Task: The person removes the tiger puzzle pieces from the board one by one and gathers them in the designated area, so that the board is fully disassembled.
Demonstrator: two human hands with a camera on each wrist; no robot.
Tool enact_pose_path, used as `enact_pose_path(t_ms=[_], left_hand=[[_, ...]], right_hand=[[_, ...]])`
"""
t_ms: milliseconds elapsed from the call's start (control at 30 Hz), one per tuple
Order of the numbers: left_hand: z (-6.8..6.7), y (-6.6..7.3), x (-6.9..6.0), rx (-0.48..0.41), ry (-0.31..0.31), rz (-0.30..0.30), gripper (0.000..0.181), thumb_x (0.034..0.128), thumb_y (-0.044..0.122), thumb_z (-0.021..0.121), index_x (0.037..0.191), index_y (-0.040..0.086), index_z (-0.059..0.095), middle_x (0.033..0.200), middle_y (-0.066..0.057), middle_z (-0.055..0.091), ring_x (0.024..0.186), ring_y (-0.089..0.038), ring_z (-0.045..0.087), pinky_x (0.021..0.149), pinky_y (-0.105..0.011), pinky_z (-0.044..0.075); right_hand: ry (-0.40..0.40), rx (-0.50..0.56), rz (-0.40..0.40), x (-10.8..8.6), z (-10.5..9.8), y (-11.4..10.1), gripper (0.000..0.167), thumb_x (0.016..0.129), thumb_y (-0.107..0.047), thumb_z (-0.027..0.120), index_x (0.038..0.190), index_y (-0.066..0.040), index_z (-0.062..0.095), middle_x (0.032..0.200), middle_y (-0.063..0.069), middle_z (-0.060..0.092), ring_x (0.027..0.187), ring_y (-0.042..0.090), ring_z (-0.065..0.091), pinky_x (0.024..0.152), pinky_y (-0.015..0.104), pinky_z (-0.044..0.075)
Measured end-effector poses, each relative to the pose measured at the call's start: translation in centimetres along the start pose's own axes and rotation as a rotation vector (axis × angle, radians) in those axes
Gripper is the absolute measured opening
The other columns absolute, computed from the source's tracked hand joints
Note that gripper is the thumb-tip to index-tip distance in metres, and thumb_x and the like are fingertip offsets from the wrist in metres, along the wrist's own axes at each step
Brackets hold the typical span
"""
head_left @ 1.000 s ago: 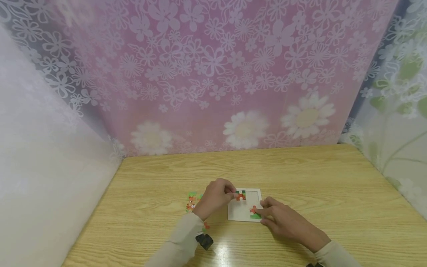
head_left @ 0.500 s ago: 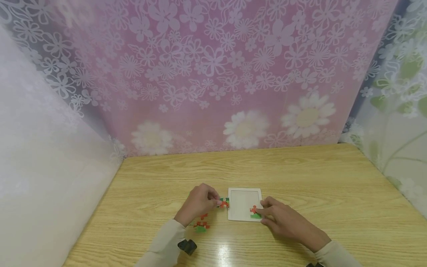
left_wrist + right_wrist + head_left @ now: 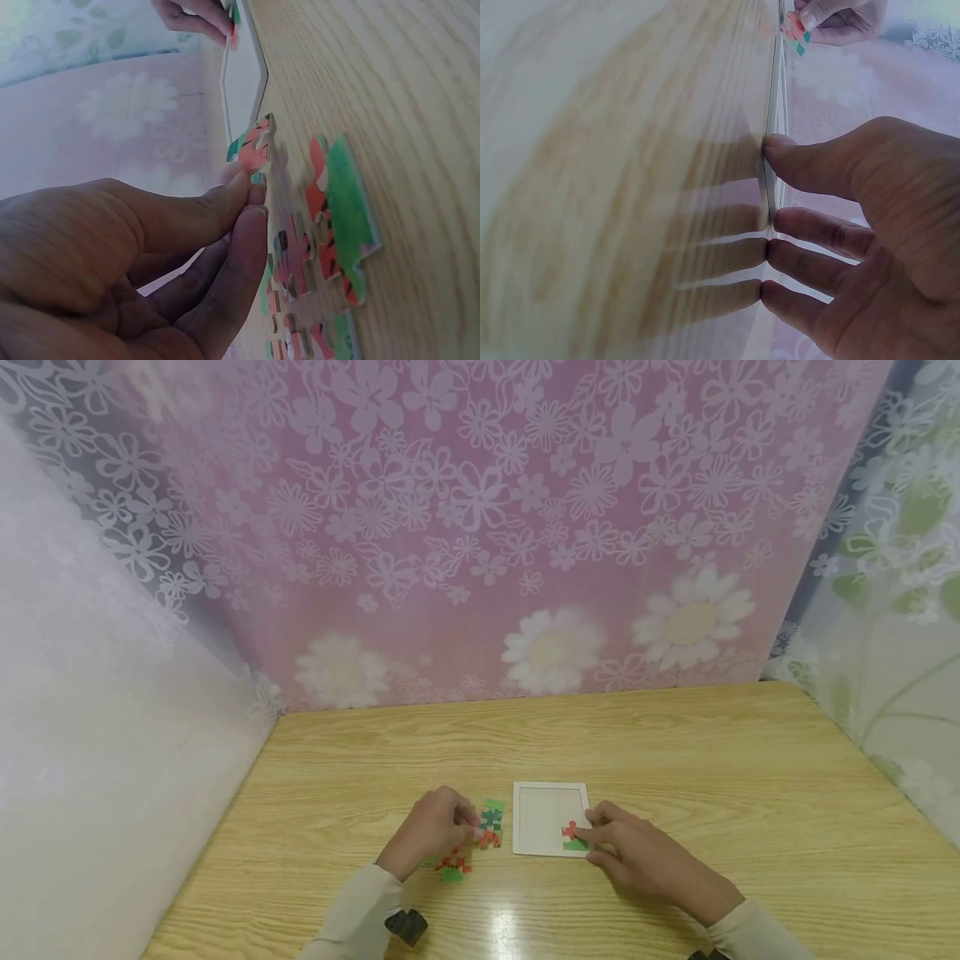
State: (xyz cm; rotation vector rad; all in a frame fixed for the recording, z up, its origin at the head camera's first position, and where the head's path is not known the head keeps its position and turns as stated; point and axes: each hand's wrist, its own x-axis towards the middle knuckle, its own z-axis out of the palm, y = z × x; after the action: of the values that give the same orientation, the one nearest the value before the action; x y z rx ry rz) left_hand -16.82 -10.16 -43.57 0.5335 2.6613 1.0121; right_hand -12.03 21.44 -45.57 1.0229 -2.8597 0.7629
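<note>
A small white puzzle tray (image 3: 542,785) lies on the wooden table, with one red-and-green jigsaw piece (image 3: 574,842) in its lower right corner. My right hand (image 3: 645,860) rests at the tray's right side. Its index fingertip lies on that piece, while other fingertips touch the edge and table. Left of the tray, my left hand (image 3: 429,828) pinches a red-and-green jigsaw piece (image 3: 253,146) between thumb and fingers. In the head view, green and red jigsaw pieces (image 3: 491,818) show beside these fingertips; I cannot tell where the held one ends.
Several loose jigsaw pieces (image 3: 452,865) lie on the table (image 3: 360,760), close under and in front of the left hand. A larger green-edged piece (image 3: 351,202) shows in the left wrist view. A floral curtain (image 3: 480,568) hangs behind the table.
My left hand has drawn back leftward from the tray, carrying the piece out of its upper left corner to the table area beside it. The right hand has stayed still.
</note>
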Motion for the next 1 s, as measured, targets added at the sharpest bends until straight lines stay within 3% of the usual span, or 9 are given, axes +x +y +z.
enact_pose_path(t_ms=[233,733,867,1000], left_hand=[[0.2,0.2,-0.3,0.027,0.001,0.014,0.006,0.0861,0.009,0.081,0.084,0.005,0.077,0.083,0.001,0.07,0.068,-0.011,0.06,0.06,-0.029,0.051],[0.8,0.2,-0.3,0.053,0.037,0.035,0.009,0.083,0.011,0.085,0.08,0.007,0.077,0.077,0.003,0.069,0.064,-0.008,0.058,0.056,-0.026,0.049],[0.8,0.6,-0.1,0.067,0.07,0.031,0.01,0.0834,0.011,0.084,0.079,0.007,0.076,0.076,0.005,0.068,0.063,-0.007,0.057,0.056,-0.025,0.049],[0.9,1.5,0.2,0.044,0.085,0.076,0.008,0.084,0.007,0.083,0.081,0.004,0.076,0.075,0.002,0.069,0.062,-0.007,0.059,0.056,-0.024,0.05]], right_hand=[[-0.008,0.0,0.003,0.1,-0.1,-0.1,0.035,0.091,-0.01,0.075,0.122,0.006,0.069,0.12,0.017,0.061,0.1,0.025,0.064,0.075,0.028,0.055],[-0.014,0.006,0.014,0.0,-0.2,-0.3,0.035,0.091,-0.01,0.075,0.122,0.007,0.069,0.121,0.019,0.06,0.104,0.031,0.064,0.078,0.033,0.057],[-0.009,0.005,0.01,0.0,-0.1,-0.3,0.035,0.091,-0.009,0.075,0.122,0.007,0.069,0.121,0.018,0.06,0.104,0.031,0.064,0.079,0.033,0.057],[-0.011,0.008,0.011,0.0,-0.1,-0.2,0.035,0.092,-0.01,0.075,0.122,0.007,0.069,0.121,0.018,0.06,0.103,0.03,0.065,0.079,0.033,0.057]])
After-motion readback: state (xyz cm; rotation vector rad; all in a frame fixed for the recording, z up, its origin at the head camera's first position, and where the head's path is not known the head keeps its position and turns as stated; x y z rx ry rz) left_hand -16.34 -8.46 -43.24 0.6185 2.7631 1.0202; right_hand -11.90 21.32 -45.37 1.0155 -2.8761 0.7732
